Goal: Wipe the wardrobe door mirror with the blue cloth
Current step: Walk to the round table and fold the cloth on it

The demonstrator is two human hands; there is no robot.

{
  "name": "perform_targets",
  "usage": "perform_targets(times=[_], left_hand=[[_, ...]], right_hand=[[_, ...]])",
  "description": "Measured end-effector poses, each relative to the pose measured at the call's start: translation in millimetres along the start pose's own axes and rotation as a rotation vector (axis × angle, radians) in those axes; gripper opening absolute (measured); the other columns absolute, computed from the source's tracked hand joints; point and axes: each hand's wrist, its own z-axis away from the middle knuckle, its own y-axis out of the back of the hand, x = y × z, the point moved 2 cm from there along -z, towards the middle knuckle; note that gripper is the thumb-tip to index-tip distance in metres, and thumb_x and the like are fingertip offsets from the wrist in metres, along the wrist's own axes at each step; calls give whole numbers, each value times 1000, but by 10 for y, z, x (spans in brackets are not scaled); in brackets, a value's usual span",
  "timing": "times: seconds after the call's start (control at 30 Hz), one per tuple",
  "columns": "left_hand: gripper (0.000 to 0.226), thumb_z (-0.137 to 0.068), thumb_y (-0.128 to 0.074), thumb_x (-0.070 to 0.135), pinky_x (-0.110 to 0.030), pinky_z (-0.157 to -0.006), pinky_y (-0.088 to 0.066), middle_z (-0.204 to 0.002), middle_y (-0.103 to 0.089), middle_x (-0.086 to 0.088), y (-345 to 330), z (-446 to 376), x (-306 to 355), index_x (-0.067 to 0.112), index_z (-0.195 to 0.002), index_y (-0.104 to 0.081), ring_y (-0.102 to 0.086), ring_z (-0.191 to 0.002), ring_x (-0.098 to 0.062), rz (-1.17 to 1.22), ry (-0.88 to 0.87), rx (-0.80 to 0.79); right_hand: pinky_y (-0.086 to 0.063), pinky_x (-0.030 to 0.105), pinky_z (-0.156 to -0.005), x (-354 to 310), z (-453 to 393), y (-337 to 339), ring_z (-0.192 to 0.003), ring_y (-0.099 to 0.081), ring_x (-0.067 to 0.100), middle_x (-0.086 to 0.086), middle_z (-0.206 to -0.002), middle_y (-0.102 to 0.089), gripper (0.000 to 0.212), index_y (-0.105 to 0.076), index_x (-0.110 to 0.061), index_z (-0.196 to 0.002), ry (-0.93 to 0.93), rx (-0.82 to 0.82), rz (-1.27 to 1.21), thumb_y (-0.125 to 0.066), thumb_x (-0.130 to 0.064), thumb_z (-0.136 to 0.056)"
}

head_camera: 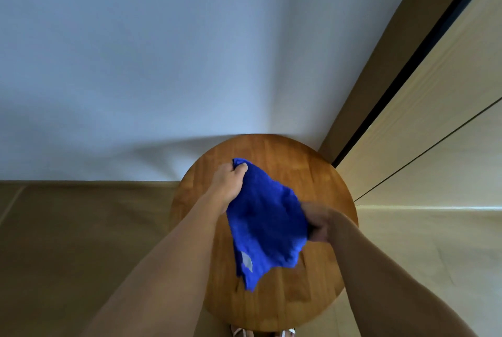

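The blue cloth (267, 224) hangs spread between my two hands above a round wooden stool (323, 290). My left hand (229, 183) grips its upper corner, fingers curled round the fabric. My right hand (319, 224), blurred, holds the cloth's right edge. A small pale label shows near the cloth's lower end. On the right stand pale wardrobe panels (440, 125) with a dark vertical gap; no mirror surface can be made out.
A white wall (163, 51) fills the upper left. Beige floor (68, 241) lies left of the stool and beside the wardrobe. Sandalled feet (260, 332) show at the bottom edge under the stool.
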Motion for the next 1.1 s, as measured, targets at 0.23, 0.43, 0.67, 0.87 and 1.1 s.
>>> perform_targets(times=[0.23, 0.43, 0.67, 0.87, 1.1], left_hand=[[71, -68, -57, 74, -37, -82, -53, -100, -73, -5, -39, 10, -282, 14, -106, -67, -67, -95, -22, 557, 300, -141], [104, -57, -35, 90, -40, -91, -47, -113, -68, -10, 17, 94, -585, 8, -114, -64, -63, -106, -25, 513, 469, -411], [75, -66, -59, 72, -41, -107, -36, -119, -66, -1, -117, 152, -582, 19, -119, -64, -58, -115, -19, 413, 427, -571], [63, -61, -82, 49, -38, -89, -50, -112, -69, -8, -195, 86, -476, 13, -111, -69, -66, -101, -24, 543, 469, -552], [41, -76, -75, 34, -36, -76, -54, -102, -72, -9, -207, 10, -492, 11, -109, -67, -68, -95, -25, 552, 502, -382]], right_hand=[[-29, 49, -113, -35, -67, -235, -127, -48, 33, 12, -127, -58, 29, -56, -12, -121, -15, -172, 107, -38, -22, -101], [-52, 41, -78, -80, -175, -248, -84, -67, 30, 13, -95, -69, 49, -70, -12, -94, 67, -19, -199, -37, -49, -97], [-51, 36, -72, -115, -256, 16, -75, -72, 25, 12, -87, -74, 58, -79, -10, -69, 28, 16, -305, -55, -62, -79], [-55, 31, -61, -93, -216, -23, -64, -68, 23, 12, -75, -70, 38, -75, -11, -65, 3, -68, -323, -72, -48, -57], [-57, 36, -63, -151, -291, -3, -69, -70, 30, 18, -82, -71, 60, -63, -4, -95, -64, 146, -467, -52, -62, -85]])
